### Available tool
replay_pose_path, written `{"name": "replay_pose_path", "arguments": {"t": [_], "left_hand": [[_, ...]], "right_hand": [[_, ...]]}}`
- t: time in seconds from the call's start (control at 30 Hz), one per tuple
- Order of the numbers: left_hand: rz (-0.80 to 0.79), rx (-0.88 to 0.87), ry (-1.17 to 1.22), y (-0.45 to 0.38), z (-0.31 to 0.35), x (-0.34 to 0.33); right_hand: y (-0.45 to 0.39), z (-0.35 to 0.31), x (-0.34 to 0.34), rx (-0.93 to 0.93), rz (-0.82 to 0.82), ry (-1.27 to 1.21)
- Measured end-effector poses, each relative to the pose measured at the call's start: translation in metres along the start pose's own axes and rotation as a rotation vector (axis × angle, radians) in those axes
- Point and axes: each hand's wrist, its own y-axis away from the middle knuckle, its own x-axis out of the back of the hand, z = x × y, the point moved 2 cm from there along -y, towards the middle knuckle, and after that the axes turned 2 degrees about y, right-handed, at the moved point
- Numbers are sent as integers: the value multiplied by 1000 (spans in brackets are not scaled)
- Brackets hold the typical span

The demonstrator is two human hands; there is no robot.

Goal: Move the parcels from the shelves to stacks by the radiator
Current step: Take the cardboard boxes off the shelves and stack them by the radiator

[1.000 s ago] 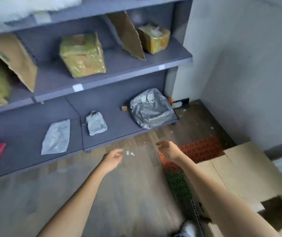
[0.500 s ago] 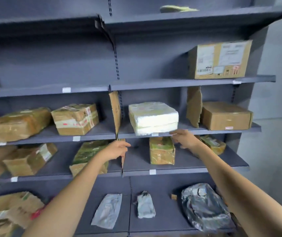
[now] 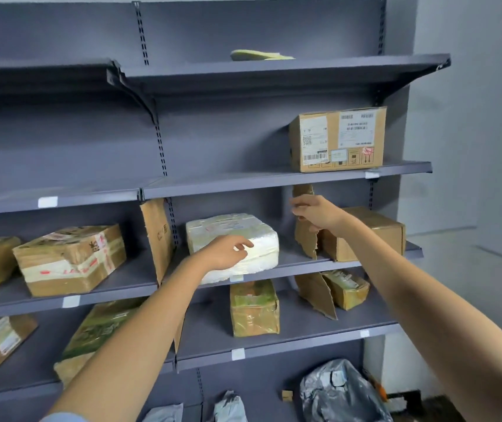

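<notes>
A white wrapped parcel lies on the middle shelf of a grey rack. My left hand rests against its front face, fingers loosely spread, gripping nothing. My right hand hovers open past the parcel's right end, in front of a torn cardboard divider; I cannot tell whether it touches the divider. A plain brown box stands behind that divider. A labelled carton sits one shelf higher.
A taped brown parcel lies to the left on the same shelf, past another cardboard divider. Below are green-wrapped parcels, and a grey plastic bag on the bottom shelf. A grey wall stands at the right.
My view has swung up from the floor and bottom shelf to the middle shelves. Both hands have risen; the left has reached the white parcel, the right has moved up beside the divider.
</notes>
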Motion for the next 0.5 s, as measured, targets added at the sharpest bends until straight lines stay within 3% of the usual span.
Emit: {"name": "replay_pose_path", "arguments": {"t": [0.3,0.5], "left_hand": [[197,-70,108,-156,60,40],[318,-64,109,-233,92,29]], "right_hand": [[-93,52,148,-128,3,186],[-141,88,217,-57,187,152]]}}
